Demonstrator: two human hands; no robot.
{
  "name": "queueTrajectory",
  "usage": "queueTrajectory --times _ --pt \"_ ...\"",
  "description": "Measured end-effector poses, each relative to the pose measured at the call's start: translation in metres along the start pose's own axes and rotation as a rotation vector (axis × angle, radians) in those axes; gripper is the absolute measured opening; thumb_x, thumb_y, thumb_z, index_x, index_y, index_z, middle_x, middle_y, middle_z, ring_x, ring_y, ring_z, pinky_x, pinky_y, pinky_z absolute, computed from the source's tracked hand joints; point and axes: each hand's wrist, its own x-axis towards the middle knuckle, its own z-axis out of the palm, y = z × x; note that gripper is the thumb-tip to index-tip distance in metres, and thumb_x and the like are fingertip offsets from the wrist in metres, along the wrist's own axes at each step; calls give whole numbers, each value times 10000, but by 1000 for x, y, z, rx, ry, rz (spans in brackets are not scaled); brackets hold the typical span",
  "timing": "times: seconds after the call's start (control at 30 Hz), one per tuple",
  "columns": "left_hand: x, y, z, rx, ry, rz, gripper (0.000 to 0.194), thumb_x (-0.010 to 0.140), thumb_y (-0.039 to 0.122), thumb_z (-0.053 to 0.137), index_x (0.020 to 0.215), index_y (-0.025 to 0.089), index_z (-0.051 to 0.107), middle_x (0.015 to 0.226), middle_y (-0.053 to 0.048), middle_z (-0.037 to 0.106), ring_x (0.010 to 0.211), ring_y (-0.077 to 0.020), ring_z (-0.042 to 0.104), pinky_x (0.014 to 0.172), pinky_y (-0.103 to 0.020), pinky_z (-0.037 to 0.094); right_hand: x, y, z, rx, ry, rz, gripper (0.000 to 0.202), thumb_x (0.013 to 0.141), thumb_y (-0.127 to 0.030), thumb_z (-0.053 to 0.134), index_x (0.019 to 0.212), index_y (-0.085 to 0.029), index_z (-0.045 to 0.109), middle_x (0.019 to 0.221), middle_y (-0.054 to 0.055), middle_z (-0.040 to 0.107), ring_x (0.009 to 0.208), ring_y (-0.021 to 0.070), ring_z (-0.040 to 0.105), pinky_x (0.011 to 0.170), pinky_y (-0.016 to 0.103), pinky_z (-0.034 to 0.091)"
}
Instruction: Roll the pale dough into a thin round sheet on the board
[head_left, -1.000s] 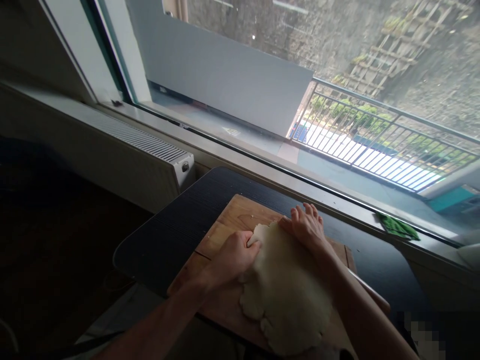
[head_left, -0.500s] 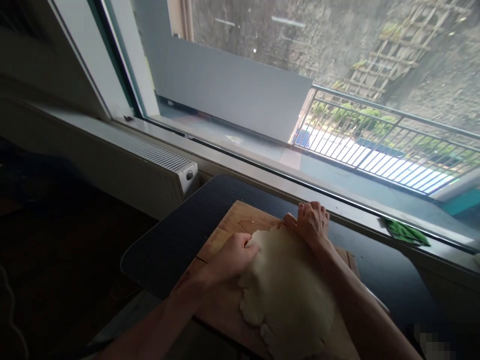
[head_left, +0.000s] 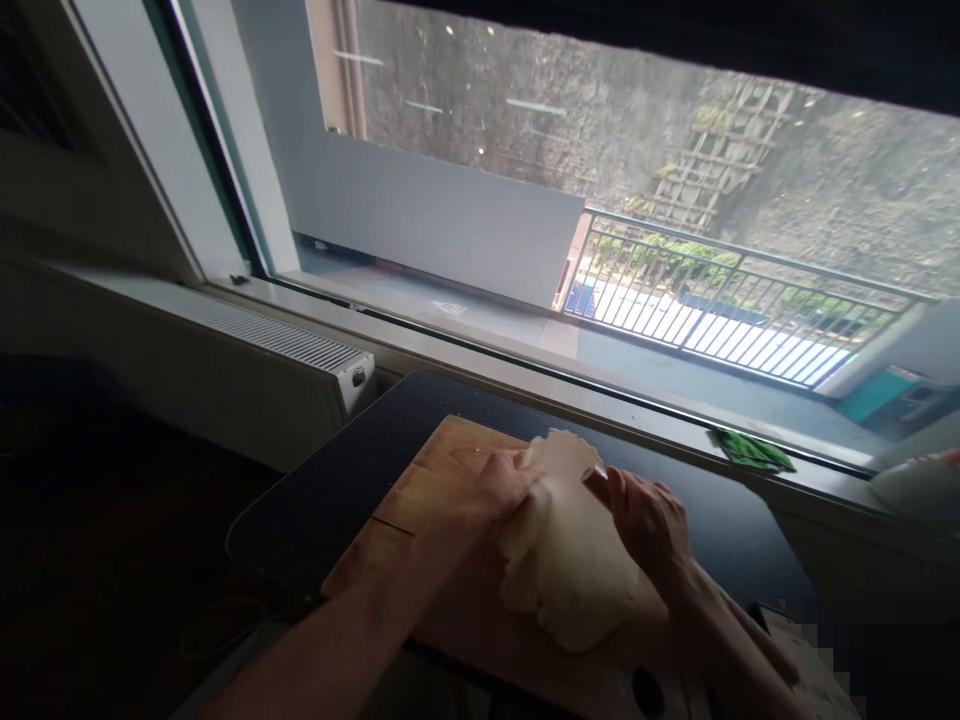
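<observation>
A thin, pale sheet of dough with a ragged edge lies on a wooden board, its far end reaching past the board's edge. My left hand pinches the dough's left edge, where folds run out from the fingers. My right hand is wrapped round a wooden rolling pin at the sheet's right side. One end of the pin shows beyond my thumb; the forearm hides much of the rest.
The board rests on a dark table against the window sill. A white radiator stands at the left. A green cloth lies on the sill at the right. Outside the window runs a metal railing.
My right hand has come off the far right of the dough, back toward me, and now grips the rolling pin. The dough's far edge has shifted away, past the board. The view has tilted up slightly.
</observation>
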Motion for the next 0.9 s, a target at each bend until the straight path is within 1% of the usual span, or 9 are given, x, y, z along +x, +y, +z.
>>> queueTrajectory --times 0.07,0.13,0.23,0.3,0.37,0.47,0.6,0.77,0.9 --pt "-14 -15 -14 91 -12 41 244 694 329 581 809 120 628 762 -44 639 661 -153 555 529 -211 379 -7 -17 0 27 -60 -100 434 950 -370 221 795 -223 598 741 15 635 693 135 547 723 279 293" --pt "-26 -30 -32 149 -95 50 215 702 314 559 759 120 634 726 -30 633 649 -149 549 515 -202 359 -8 -36 8 42 -102 -155 397 940 -366 253 776 -221 585 786 22 620 733 142 531 732 280 305" --pt "-36 -45 -48 159 -126 19 228 722 315 516 734 122 636 684 -14 620 606 -133 529 495 -195 335 13 -55 24 25 -62 -107 318 910 -383 317 849 -221 585 963 53 584 886 181 503 780 303 322" --pt "-37 -47 -50 143 -104 9 242 726 319 505 753 120 640 688 -11 619 604 -131 527 498 -192 335 33 -59 33 -9 -30 -27 298 881 -409 366 939 -214 584 1075 82 544 983 218 472 828 340 325" --pt "-37 -46 -48 131 -93 6 246 724 319 505 761 117 642 688 -11 618 604 -130 524 501 -192 335 44 -63 39 -29 -75 44 331 859 -436 392 988 -200 584 1146 110 511 1040 250 452 850 376 332" --pt "-37 -45 -46 116 -90 35 226 739 305 488 737 127 627 665 0 602 589 -119 504 491 -190 325 31 -76 42 14 -211 34 395 893 -428 300 1080 -208 568 1228 108 486 1152 261 402 892 400 334" --pt "-37 -51 -47 110 -97 84 230 765 304 465 700 132 603 641 7 582 570 -110 484 474 -192 309 9 -90 43 7 -167 -85 473 927 -374 201 1288 -168 425 1389 90 358 1332 224 162 1036 412 189" --pt "-36 -56 -47 73 -129 53 238 780 311 461 782 137 622 709 -11 626 629 -137 537 510 -199 343 52 -66 48 -69 -325 47 486 854 -523 359 1110 -164 566 1388 152 340 1328 335 142 988 521 214" --pt "-37 -58 -46 91 -110 80 228 792 297 452 773 144 620 744 -15 644 702 -159 568 548 -203 361 38 -76 50 0 -336 -10 493 909 -453 225 1234 -187 483 1416 110 315 1336 264 167 1017 459 224"
